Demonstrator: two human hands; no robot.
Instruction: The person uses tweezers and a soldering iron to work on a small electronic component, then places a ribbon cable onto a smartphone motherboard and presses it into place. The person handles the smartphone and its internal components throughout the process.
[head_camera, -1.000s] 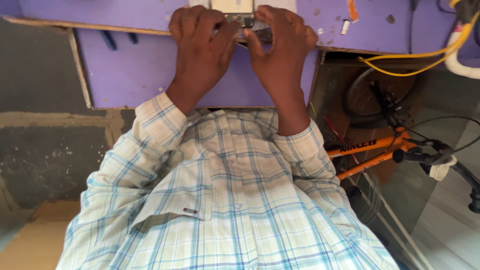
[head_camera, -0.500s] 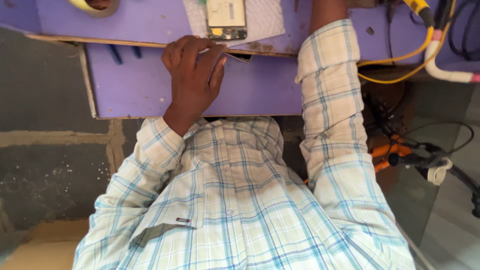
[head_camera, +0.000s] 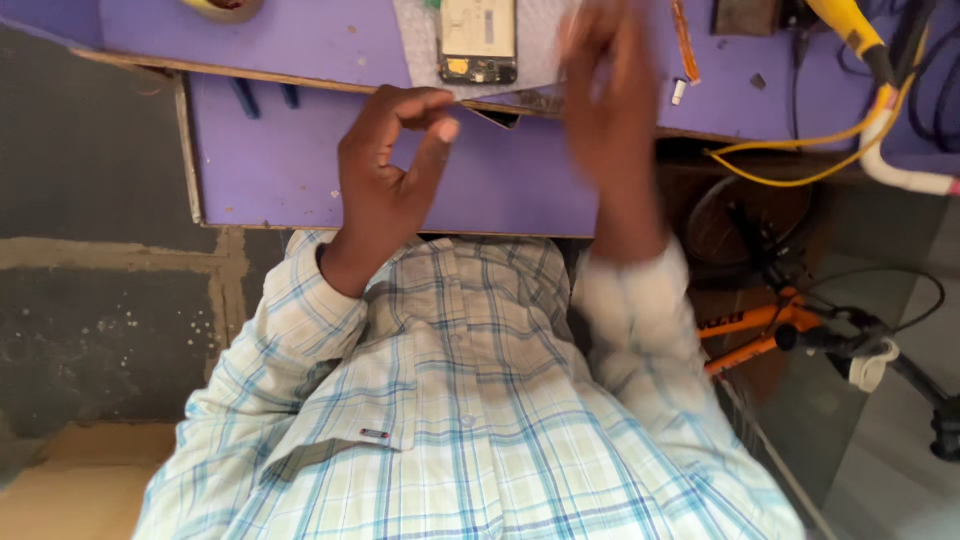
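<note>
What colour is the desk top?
Purple desk top, seen clearly in the head view.

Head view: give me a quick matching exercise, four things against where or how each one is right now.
Things:
1. opened phone
2. left hand
3. right hand
4. orange bicycle frame

States:
A. blurred, raised over the bench edge
B. thumb and forefinger curled together
C. lying on a white mat on the purple bench
D. down on the floor, to the right

Pairs: 1-C, 2-B, 3-A, 4-D
</note>
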